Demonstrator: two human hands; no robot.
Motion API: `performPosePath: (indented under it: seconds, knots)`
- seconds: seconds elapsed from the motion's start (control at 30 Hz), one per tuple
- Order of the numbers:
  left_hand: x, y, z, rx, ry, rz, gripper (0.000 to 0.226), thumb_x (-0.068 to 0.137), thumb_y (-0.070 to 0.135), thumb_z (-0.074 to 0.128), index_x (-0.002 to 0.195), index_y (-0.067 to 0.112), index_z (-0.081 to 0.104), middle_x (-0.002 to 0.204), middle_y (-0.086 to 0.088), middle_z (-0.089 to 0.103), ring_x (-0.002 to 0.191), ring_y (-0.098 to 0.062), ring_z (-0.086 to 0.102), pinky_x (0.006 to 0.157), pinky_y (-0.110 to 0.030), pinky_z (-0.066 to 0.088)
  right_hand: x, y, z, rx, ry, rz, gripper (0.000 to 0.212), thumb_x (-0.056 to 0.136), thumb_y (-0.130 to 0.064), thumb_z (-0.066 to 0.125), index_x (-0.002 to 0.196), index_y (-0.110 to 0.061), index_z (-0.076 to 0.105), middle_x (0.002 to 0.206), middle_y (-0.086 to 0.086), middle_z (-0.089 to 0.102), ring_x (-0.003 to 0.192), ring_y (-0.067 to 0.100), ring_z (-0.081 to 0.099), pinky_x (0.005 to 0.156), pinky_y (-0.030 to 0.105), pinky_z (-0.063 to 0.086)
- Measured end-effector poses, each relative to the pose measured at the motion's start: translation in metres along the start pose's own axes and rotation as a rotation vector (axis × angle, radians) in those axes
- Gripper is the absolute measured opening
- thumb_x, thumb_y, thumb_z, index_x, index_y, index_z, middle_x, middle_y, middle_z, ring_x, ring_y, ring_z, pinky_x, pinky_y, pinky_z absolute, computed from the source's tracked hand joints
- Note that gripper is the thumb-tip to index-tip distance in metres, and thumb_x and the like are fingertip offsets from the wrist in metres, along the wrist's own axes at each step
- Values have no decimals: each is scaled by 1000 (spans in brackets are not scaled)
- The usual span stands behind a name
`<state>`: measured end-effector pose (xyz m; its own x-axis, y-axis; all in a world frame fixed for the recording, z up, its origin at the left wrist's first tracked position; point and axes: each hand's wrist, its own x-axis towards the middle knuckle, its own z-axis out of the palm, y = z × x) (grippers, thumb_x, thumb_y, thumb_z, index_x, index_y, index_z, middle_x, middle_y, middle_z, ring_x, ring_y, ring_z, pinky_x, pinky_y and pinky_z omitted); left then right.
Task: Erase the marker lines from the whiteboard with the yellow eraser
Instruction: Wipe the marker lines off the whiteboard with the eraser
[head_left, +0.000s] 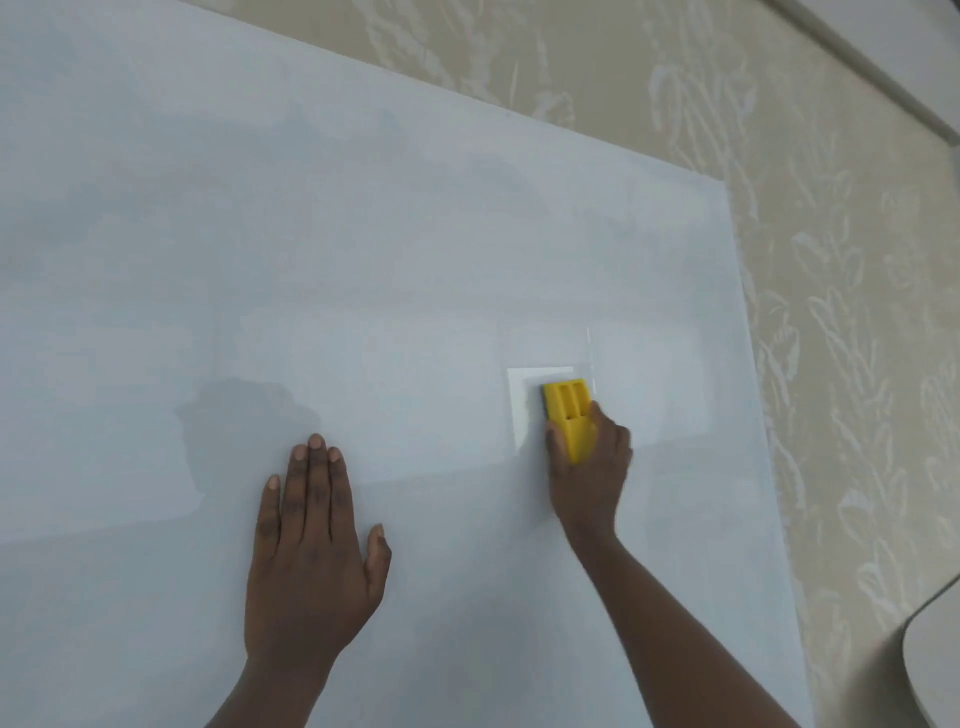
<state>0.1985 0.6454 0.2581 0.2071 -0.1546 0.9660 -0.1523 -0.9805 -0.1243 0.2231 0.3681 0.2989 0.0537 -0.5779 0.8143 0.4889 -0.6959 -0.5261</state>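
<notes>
A large whiteboard (363, 234) fills most of the view, its surface pale and glossy with faint grey smears. No clear marker line shows on it. My right hand (589, 467) grips the yellow eraser (569, 410) and presses it flat against the board at centre right, over a bright reflected patch. My left hand (311, 561) lies flat on the board lower down at the centre, fingers together and pointing up, holding nothing.
Beige wallpaper with a pale leaf pattern (831, 312) lies beyond the board's right and top edges. A white moulding (883, 67) crosses the upper right corner. A rounded white object (935, 654) sits at the lower right edge.
</notes>
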Motion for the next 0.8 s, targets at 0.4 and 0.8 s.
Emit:
performPosePath:
  seconds: [0.4, 0.8]
  knots:
    - [3, 3, -13, -21, -43, -1, 75, 94, 34, 40, 154, -8, 26, 165, -25, 21, 155, -35, 20, 124, -52, 26, -39, -81, 27, 119, -126, -84, 60, 88, -37, 71, 139, -16, 47, 117, 8, 51, 104, 30, 46, 87, 41, 38]
    - [-68, -59, -82, -46, -245, 54, 64, 83, 27, 48, 139, -3, 50, 138, -19, 60, 122, -33, 62, 98, -39, 39, -138, -98, 18, 157, -653, -781, 58, 88, -52, 62, 136, -21, 50, 117, 0, 57, 101, 24, 50, 80, 41, 46]
